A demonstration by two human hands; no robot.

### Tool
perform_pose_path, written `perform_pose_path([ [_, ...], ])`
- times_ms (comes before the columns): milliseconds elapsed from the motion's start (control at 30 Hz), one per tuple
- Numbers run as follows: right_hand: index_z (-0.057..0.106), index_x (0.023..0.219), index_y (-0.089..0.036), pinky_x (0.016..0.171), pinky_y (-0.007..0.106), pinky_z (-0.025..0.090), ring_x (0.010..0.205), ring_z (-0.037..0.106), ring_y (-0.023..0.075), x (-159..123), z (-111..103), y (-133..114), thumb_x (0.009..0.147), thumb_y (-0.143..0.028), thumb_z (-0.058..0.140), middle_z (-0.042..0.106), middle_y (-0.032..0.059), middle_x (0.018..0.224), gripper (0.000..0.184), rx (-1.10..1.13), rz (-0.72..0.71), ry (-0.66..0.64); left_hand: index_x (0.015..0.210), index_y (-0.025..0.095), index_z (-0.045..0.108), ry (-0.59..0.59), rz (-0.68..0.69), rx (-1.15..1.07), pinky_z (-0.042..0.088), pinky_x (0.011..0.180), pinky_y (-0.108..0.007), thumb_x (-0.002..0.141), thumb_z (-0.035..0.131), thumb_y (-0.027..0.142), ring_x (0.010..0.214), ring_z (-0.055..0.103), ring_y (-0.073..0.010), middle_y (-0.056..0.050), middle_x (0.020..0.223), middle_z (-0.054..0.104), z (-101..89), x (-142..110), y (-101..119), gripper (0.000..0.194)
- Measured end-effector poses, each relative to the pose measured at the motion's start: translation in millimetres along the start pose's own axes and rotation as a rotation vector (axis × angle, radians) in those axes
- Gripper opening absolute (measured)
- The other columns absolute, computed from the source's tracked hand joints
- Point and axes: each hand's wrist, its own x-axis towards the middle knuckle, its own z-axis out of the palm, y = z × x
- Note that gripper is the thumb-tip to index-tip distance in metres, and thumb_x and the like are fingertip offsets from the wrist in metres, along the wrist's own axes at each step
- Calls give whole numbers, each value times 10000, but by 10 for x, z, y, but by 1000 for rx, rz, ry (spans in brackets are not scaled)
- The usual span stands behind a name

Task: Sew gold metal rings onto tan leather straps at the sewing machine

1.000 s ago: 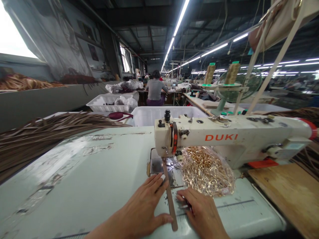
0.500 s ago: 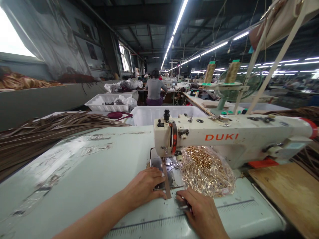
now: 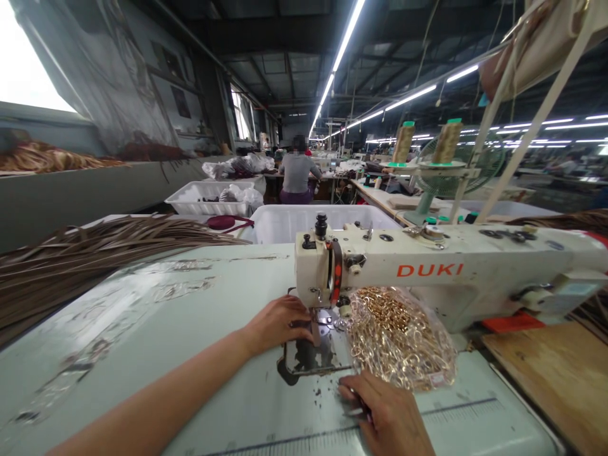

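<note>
A short brown strap (image 3: 316,334) lies on the metal plate near the needle of a white sewing machine (image 3: 375,263). My left hand (image 3: 280,322) is at its left side, the thumb and fingertips holding its near end against the plate. My right hand (image 3: 380,402) rests lower on the machine bed, its fingers closed around a small dark tool with a shiny metal part (image 3: 352,411); blur hides its exact kind. Just beyond the right hand sits a clear plastic bag of gold-coloured metal clasps (image 3: 401,335).
Many long brown strips (image 3: 95,253) are heaped at the left. A white plastic bin (image 3: 327,216) stands behind the machine. Two thread cones (image 3: 446,142) stand on a rack, and a wooden board (image 3: 555,373) lies at the right. A person in grey (image 3: 295,172) sits farther back.
My left hand has moved forward, towards the needle, and the strap has gone forward with it, baring more of the plate. The right hand stays nearly where it was.
</note>
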Motion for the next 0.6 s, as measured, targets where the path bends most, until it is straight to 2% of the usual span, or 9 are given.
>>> perform_pose_path([
  [100,597,958,-269,638,202,401,741,612,144,-4,20,36,591,17,440,636,-27,829,491,16,4,-10,1070,248,691,21,-20,-13,436,978,-314,881,595,512,1083,586,-205,-26,1144,665,-18,67,-131,338],
  [200,599,956,-271,632,198,409,723,611,140,-5,41,64,623,1,452,636,-25,821,454,18,-9,-12,1174,242,639,27,-26,-26,429,1000,-368,851,639,515,1118,564,-242,-52,1212,631,-48,141,-230,423],
  [367,598,954,-270,637,200,424,718,613,146,-2,53,79,683,-35,446,644,-13,826,389,44,-14,1,1106,242,676,-90,71,-79,447,978,-301,902,600,444,1082,591,-210,-36,1162,659,-96,229,-306,296],
  [600,575,858,-263,630,180,420,684,604,133,24,14,53,574,-6,421,628,-30,774,413,22,-14,-2,1130,271,658,-119,95,-48,445,983,-321,921,571,433,1112,574,-220,-21,1201,642,-109,212,-333,278],
])
